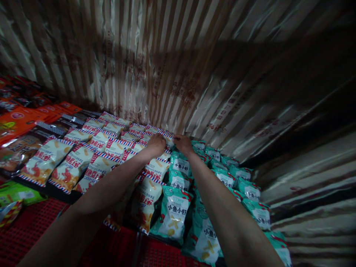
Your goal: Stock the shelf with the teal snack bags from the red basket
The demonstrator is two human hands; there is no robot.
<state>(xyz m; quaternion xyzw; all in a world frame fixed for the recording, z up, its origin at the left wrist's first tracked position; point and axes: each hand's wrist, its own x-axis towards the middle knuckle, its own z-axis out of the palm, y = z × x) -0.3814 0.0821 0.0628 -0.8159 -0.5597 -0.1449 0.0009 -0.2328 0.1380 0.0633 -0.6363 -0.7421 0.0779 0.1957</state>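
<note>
Both my arms reach over rows of snack bags to the back row by the curtain. My left hand (157, 145) is closed at the left side of a white bag with a striped edge (169, 141). At that bag's right top corner, my right hand (183, 144) is closed on its edge, just behind the teal bags. More white bags with red lettering (146, 200) lie in rows to the left and in front. Teal bags (174, 213) stand in rows under and beside my right forearm.
A pleated, patterned curtain (167, 66) hangs right behind the bags. Orange packs (19, 120) and brown packs (20, 146) lie at the left. Green packs (20, 193) sit near red perforated crates (33, 222) at the front.
</note>
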